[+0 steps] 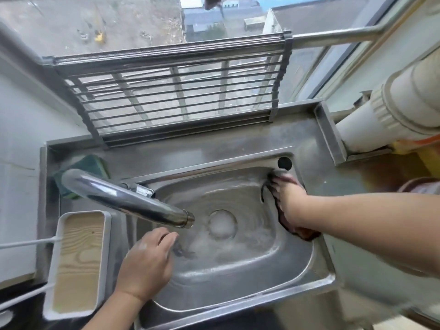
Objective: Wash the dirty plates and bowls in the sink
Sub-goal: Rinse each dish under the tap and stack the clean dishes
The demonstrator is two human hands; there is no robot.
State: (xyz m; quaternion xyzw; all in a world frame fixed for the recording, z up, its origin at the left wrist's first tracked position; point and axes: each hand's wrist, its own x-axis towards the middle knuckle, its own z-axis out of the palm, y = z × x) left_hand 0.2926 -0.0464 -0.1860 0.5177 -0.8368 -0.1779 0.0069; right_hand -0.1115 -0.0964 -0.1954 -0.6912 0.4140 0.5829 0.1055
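Setting: steel sink [238, 277] seen from above, set in a wet steel surface [214, 144] below a window.
Water: shallow and cloudy over the basin floor, round drain [222, 224] at the centre; none seen running from the tap [123, 198], which reaches in from the left.
Left hand [147, 260]: low at the basin's near-left edge, palm down, fingers [167, 238] loosely curled and slack, gripping nothing; small dark scraps in the water just beyond the fingertips.
Right hand [292, 206]: pressed flat on a dark cloth [283, 217] against the basin's right wall, fingers spread over it and pointing toward the far-right corner, under the overflow hole [284, 163].
Key relation: cloth lying long along the right wall, far corner to near rim, directly under the right hand; left hand well apart across the basin, so the right is plainly the nearer.
Plates and bowls: none visible in the sink or on the surface; whereabouts unknown.
Judgement: likely wiping the basin down, the washing either finished or not begun.
Nearby: green sponge [88, 165] behind the tap; roll-up drying rack [181, 96], bare, against the window; white tray with a wood-grain base [78, 265] left of the sink.
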